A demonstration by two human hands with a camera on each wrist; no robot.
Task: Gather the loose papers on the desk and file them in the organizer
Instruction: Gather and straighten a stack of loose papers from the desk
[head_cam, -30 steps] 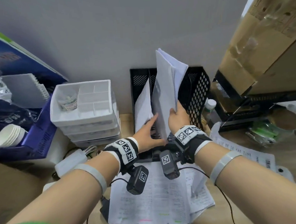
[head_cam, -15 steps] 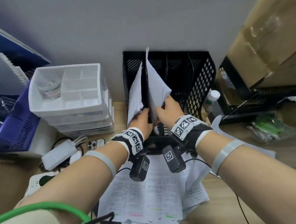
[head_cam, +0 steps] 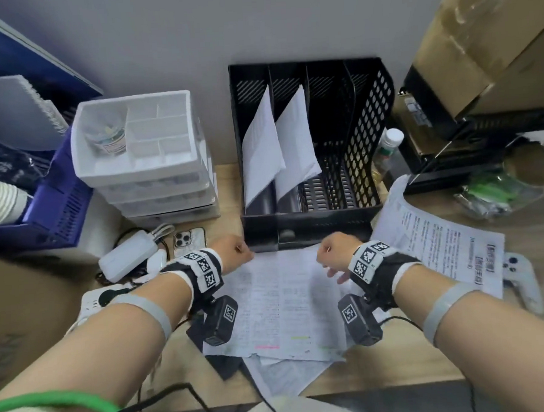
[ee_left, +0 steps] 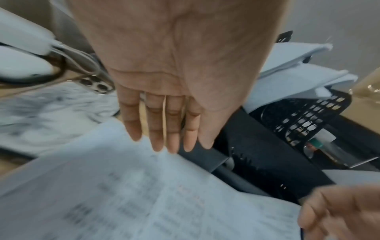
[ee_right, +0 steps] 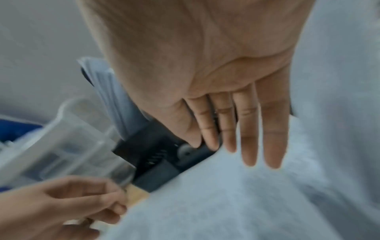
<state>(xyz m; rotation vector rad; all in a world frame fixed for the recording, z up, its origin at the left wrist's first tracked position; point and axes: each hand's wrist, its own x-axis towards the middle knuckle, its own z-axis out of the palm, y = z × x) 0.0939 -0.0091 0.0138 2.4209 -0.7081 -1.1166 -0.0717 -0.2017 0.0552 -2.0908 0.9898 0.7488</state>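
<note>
Wooden desk (head_cam: 399, 366), grey wall (head_cam: 255, 24) behind

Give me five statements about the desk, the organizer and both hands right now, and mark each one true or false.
1. The black organizer holds papers in its two leftmost slots. True.
2. The left hand grips a sheet of paper. False: its fingers are straight and hold nothing.
3. Printed papers lie on the desk in front of the organizer. True.
4. The right hand is inside the organizer. False: it is over the printed papers, in front of the organizer, fingers straight.
5. The white stacked trays stand right of the organizer. False: they stand to its left.
</note>
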